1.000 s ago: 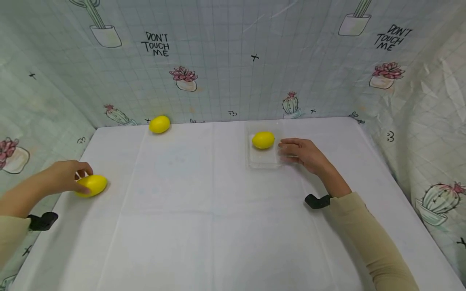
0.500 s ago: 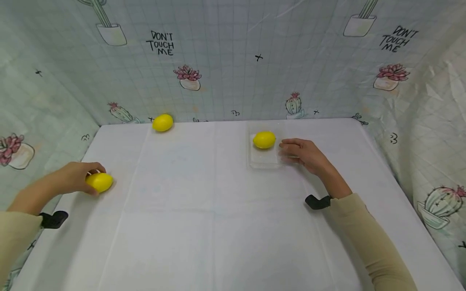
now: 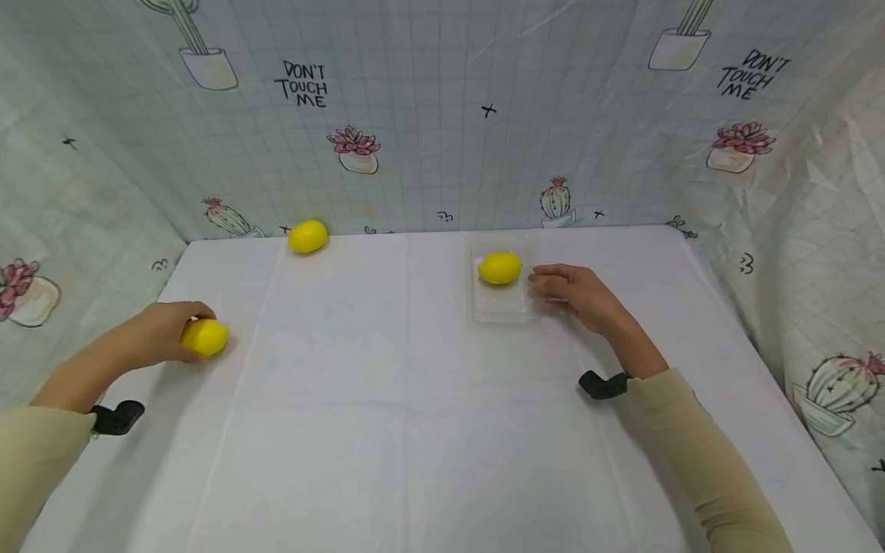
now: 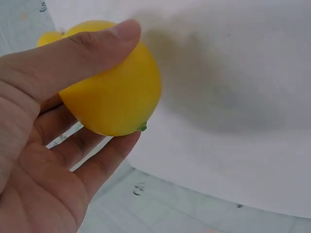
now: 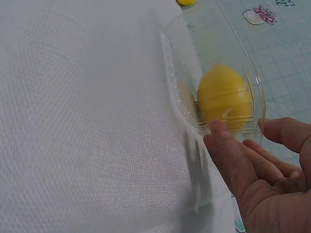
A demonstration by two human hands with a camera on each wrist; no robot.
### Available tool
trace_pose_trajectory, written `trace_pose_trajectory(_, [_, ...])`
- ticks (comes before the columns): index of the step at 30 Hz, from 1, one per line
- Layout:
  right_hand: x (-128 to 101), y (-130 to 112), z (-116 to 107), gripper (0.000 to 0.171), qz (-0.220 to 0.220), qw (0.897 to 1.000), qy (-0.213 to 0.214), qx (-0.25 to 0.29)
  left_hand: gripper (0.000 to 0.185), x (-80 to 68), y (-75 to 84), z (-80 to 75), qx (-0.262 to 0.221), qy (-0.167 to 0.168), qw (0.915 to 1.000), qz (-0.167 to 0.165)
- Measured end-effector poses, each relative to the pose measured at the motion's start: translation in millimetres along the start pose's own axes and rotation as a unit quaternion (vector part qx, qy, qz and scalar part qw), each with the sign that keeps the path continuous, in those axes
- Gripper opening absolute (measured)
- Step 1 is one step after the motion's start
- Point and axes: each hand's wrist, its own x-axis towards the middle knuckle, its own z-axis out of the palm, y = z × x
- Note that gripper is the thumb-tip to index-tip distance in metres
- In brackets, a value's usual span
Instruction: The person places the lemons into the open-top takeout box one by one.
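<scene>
Now mid-pickup, by the look of it: left hand (image 3: 162,334) wrapped round a lemon (image 3: 204,336) near the left edge of the white table (image 3: 387,430), thumb over the top, fingers underneath, lifted just clear of the cloth in the left wrist view. Long axis roughly level, tip toward the table's middle. Right hand (image 3: 577,293) relaxed, fingers resting against the clear tray (image 3: 503,307), a second lemon (image 3: 499,268) already inside. Next, probably a carry rightward across to the tray, calling for steady grip and room beside the second lemon.
</scene>
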Motion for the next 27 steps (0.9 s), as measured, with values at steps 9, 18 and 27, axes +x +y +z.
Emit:
trace_pose_trajectory(9, [-0.6, 0.7, 1.9, 0.053, -0.008, 1.0, -0.008, 0.006, 0.063, 12.1, 37.1, -21.2, -0.001, 0.018, 0.9998, 0.003])
trace_pose_trajectory(18, [-0.8, -6.3, -2.8, 0.054, -0.013, 1.0, -0.018, -0.014, 0.063, 10.2, 81.3, -27.3, -0.025, 0.055, 0.997, 0.049])
trace_pose_trajectory(27, [1.3, -5.4, 0.1, 0.053, -0.013, 1.0, -0.019, -0.014, 0.057, 17.1, 100.9, -28.4, -0.035, 0.073, 0.9936, 0.078])
